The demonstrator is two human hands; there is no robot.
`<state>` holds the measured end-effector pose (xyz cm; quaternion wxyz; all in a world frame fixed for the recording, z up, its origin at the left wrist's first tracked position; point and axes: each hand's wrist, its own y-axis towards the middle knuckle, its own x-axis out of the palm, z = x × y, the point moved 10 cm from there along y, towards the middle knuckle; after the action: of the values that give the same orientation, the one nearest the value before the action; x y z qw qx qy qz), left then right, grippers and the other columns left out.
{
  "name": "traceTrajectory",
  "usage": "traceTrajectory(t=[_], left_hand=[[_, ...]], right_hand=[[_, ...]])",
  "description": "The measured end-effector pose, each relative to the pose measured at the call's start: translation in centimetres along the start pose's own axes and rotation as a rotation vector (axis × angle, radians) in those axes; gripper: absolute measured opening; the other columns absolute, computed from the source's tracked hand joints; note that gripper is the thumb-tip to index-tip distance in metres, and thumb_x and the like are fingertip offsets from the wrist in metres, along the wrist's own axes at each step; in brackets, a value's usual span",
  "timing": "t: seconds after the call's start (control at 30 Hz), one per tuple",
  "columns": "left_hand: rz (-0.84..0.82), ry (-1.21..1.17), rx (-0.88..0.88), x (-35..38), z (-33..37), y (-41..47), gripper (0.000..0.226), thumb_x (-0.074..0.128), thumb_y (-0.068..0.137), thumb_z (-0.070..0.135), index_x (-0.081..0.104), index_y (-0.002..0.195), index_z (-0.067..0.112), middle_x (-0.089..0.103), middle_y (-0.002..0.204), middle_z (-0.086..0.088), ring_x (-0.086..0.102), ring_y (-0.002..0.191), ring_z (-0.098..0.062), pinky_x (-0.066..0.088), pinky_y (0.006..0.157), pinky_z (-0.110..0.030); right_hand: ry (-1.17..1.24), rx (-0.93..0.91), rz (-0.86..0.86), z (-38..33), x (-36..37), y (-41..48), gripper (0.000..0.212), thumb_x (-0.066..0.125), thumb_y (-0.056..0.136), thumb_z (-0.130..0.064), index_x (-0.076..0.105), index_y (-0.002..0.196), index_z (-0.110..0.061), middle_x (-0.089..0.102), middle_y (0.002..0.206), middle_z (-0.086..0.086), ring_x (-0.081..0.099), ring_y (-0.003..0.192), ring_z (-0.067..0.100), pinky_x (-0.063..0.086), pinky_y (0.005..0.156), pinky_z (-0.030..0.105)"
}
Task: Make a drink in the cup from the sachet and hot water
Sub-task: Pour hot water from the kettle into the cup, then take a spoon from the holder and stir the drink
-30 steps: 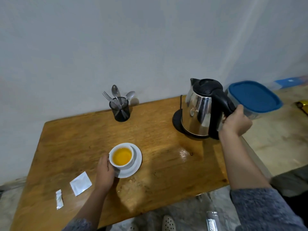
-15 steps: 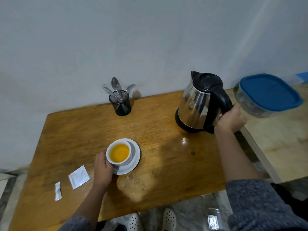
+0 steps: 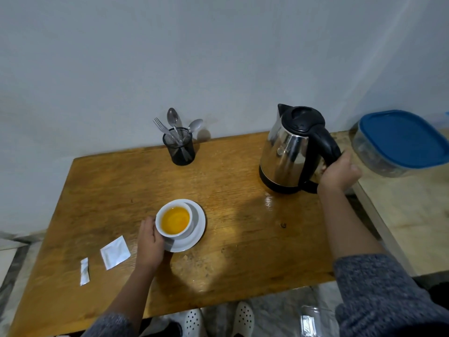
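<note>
While the left hand (image 3: 150,244) is curling against the near-left side of the cup (image 3: 174,219), fingers (image 3: 148,224) wrapping its wall, the right hand (image 3: 339,175) is gripping the kettle (image 3: 289,152) by its black handle, fingers clenched round it; kettle is standing upright at the far right of the wooden surface (image 3: 243,239), spout pointing away toward the wall, lid shut; cannot tell if its base is resting on the wood or hanging just above it. Cup is sitting on a white saucer (image 3: 198,227) near the middle of the surface, slightly off-centre toward the saucer's left edge; it is holding orange-yellow liquid, filling most of the bowl. Torn sachet (image 3: 115,252) is lying flat on the wood just left of the left hand, not touching it; its torn-off strip (image 3: 84,271) is lying a little further left, apart from it. Black mesh holder (image 3: 179,149) is standing at the far edge by the wall, well apart from the cup, carrying a fork and two spoons, handles down. Clear container with a blue lid (image 3: 401,139) is sitting on a lighter counter just right of the kettle hand. Both forearms are showing grey knit sleeves pushed up; white perforated shoes (image 3: 194,322) are showing below the near edge.
</note>
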<state>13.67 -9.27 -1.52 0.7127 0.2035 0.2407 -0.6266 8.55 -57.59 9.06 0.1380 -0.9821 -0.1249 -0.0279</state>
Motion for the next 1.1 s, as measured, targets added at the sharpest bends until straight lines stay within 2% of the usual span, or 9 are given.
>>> traceTrajectory(t=[0.2, 0.27, 0.4, 0.57, 0.7, 0.8, 0.97, 1.03, 1.1], left_hand=[[-0.016, -0.008, 0.013, -0.1, 0.1, 0.1, 0.015, 0.042, 0.094, 0.009, 0.053, 0.104, 0.011, 0.053, 0.103, -0.012, 0.051, 0.094, -0.021, 0.039, 0.078, -0.035], [-0.025, -0.02, 0.007, -0.1, 0.2, 0.0, 0.015, 0.042, 0.094, 0.01, 0.053, 0.103, 0.012, 0.053, 0.102, -0.01, 0.051, 0.094, -0.02, 0.039, 0.078, -0.034], [-0.043, -0.032, 0.013, -0.2, 0.5, 0.0, 0.014, 0.043, 0.094, 0.011, 0.053, 0.104, 0.013, 0.053, 0.103, -0.009, 0.051, 0.094, -0.02, 0.039, 0.078, -0.033], [-0.09, -0.05, 0.018, -0.2, 0.5, 0.2, 0.016, 0.044, 0.094, 0.014, 0.054, 0.106, 0.019, 0.056, 0.104, -0.007, 0.054, 0.096, -0.018, 0.042, 0.078, -0.03], [-0.132, -0.038, 0.032, -0.3, 0.3, 0.3, 0.016, 0.043, 0.094, 0.017, 0.052, 0.106, 0.023, 0.057, 0.106, -0.004, 0.053, 0.095, -0.01, 0.044, 0.081, -0.029], [-0.172, -0.043, 0.045, -0.2, 0.3, 0.5, 0.014, 0.042, 0.095, 0.024, 0.05, 0.106, 0.028, 0.057, 0.106, -0.001, 0.052, 0.097, -0.007, 0.044, 0.083, -0.027], [-0.211, -0.055, 0.066, -0.3, 0.4, 0.4, 0.017, 0.038, 0.094, 0.032, 0.047, 0.108, 0.037, 0.053, 0.104, 0.006, 0.052, 0.1, -0.009, 0.044, 0.085, -0.024], [-0.212, -0.06, 0.065, -0.3, 0.1, 0.5, 0.018, 0.036, 0.095, 0.031, 0.046, 0.108, 0.037, 0.051, 0.104, 0.006, 0.052, 0.1, -0.008, 0.043, 0.084, -0.023], [-0.23, -0.07, 0.086, -0.1, -0.1, 0.6, 0.021, 0.032, 0.094, 0.034, 0.045, 0.11, 0.038, 0.049, 0.104, 0.007, 0.051, 0.101, -0.006, 0.041, 0.085, -0.02]], right_hand=[[-0.079, -0.118, -0.022, -0.7, 0.1, -0.1, 0.04, 0.041, 0.093, -0.022, 0.038, 0.053, -0.019, 0.038, 0.055, -0.002, 0.038, 0.05, 0.009, 0.033, 0.054, 0.026], [-0.125, -0.211, -0.047, -1.9, 0.7, -0.5, 0.039, 0.04, 0.094, -0.02, 0.044, 0.055, -0.019, 0.04, 0.057, -0.003, 0.038, 0.053, 0.007, 0.033, 0.055, 0.023], [-0.212, -0.46, -0.097, -5.8, 2.7, -2.3, 0.025, 0.044, 0.093, -0.014, 0.068, 0.096, -0.007, 0.057, 0.093, 0.0, 0.052, 0.087, 0.008, 0.041, 0.067, 0.004], [-0.309, -0.717, -0.297, -8.4, 7.4, -6.8, 0.023, 0.046, 0.092, -0.012, 0.065, 0.104, -0.006, 0.057, 0.106, 0.001, 0.051, 0.096, 0.007, 0.038, 0.077, -0.003], [-0.387, -0.706, -0.507, -6.2, 12.8, -10.7, 0.02, 0.05, 0.09, -0.01, 0.066, 0.103, -0.01, 0.062, 0.108, 0.005, 0.054, 0.095, 0.008, 0.043, 0.079, 0.006], [-0.479, -0.615, -0.723, -2.2, 17.7, -13.6, 0.02, 0.052, 0.088, -0.007, 0.067, 0.101, -0.01, 0.063, 0.105, 0.008, 0.056, 0.091, 0.011, 0.049, 0.084, 0.022], [-0.674, -0.506, -1.006, 5.3, 25.3, -19.3, 0.019, 0.052, 0.087, -0.002, 0.068, 0.096, -0.007, 0.062, 0.09, 0.005, 0.053, 0.078, 0.011, 0.039, 0.059, -0.001], [-0.724, -0.476, -1.035, 7.3, 27.9, -20.8, 0.019, 0.053, 0.086, -0.001, 0.068, 0.097, -0.004, 0.061, 0.088, 0.005, 0.054, 0.078, 0.013, 0.04, 0.056, 0.002], [-0.761, -0.449, -1.041, 8.8, 30.3, -21.8, 0.02, 0.051, 0.086, -0.001, 0.067, 0.098, -0.002, 0.062, 0.087, 0.008, 0.058, 0.078, 0.017, 0.047, 0.066, 0.014]])
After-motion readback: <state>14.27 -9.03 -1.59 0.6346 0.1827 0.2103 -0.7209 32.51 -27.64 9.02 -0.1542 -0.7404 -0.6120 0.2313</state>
